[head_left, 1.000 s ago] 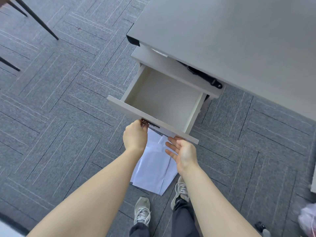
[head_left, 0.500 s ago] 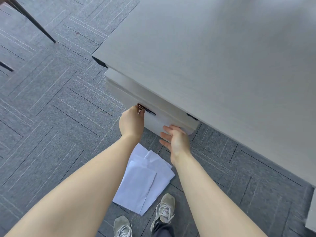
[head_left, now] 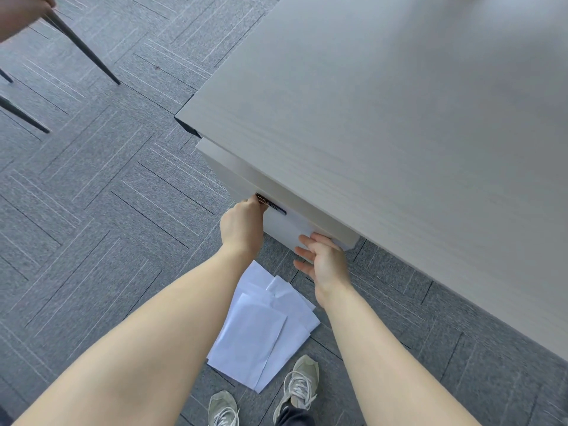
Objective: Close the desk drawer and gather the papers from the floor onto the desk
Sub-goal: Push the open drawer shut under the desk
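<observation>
The pale drawer front (head_left: 287,230) sits pushed in under the light wood-grain desk (head_left: 399,118). My left hand (head_left: 242,227) is curled against the drawer's top left edge, by a small dark handle (head_left: 273,206). My right hand (head_left: 322,259) rests flat on the drawer front's right part, fingers spread and holding nothing. Several white papers (head_left: 264,330) lie overlapped on the grey carpet between my forearms, just in front of the drawer.
Black chair legs (head_left: 83,50) stand at the upper left, with part of another person's hand at the top-left corner. My two pale sneakers (head_left: 299,385) stand right below the papers. Grey patterned carpet (head_left: 92,210) spreads to the left.
The drawer has slid from fully open to shut under the desk, with both hands pressing on its front. The view has moved forward, so the papers show fully.
</observation>
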The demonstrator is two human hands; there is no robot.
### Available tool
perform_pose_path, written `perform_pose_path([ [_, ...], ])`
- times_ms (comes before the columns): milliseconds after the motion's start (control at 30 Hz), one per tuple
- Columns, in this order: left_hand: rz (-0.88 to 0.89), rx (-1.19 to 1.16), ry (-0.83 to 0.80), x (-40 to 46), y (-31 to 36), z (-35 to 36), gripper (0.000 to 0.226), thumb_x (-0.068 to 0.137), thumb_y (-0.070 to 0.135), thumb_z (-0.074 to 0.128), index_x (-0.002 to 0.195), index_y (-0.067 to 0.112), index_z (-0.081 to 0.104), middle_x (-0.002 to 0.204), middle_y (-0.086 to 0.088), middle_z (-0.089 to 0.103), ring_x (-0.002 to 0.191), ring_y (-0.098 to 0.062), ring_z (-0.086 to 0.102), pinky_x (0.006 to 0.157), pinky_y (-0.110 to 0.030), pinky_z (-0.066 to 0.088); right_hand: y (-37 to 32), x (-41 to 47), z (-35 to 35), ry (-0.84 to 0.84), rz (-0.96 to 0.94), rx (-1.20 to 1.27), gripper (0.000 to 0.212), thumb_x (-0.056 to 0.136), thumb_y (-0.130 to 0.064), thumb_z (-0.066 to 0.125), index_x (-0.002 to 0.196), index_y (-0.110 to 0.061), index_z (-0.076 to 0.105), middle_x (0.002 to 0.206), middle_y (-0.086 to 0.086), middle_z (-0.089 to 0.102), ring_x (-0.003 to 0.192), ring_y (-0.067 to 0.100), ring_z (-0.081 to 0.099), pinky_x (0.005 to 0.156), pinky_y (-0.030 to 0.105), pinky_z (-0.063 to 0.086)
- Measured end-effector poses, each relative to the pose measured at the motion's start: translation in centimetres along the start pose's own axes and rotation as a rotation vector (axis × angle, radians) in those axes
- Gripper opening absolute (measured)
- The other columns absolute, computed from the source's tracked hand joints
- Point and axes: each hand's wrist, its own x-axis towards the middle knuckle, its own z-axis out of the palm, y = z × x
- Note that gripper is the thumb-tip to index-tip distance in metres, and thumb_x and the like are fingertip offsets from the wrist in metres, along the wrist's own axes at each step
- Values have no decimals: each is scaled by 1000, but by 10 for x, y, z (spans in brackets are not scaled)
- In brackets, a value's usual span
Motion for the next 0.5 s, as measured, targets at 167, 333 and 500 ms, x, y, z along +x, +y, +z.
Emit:
perform_pose_path([
  [167, -7, 7, -44, -2, 2, -4, 23, 99, 18, 40, 104, 4, 57, 98, -23, 70, 89, -42, 66, 62, -36, 35, 1, 0, 1, 5, 1, 7, 34, 92, -11, 53, 126, -14, 53, 128, 9, 63, 102, 22, 65, 87, 40, 55],
  [333, -84, -161, -132, 2, -2, -8, 22, 93, 9, 37, 102, 6, 57, 101, -21, 68, 90, -42, 63, 68, -41, 48, 1, 1, 4, 27, 6, 16, 32, 93, -8, 52, 124, -12, 53, 127, 9, 62, 97, 22, 66, 84, 40, 55],
  [500, -106, -392, -223, 11, -16, -2, 32, 96, 29, 35, 100, 11, 61, 103, -13, 72, 92, -37, 66, 79, -46, 53, 3, 1, 10, 68, -9, 53, 34, 94, -6, 48, 127, -10, 51, 125, 8, 63, 97, 23, 65, 82, 39, 55],
])
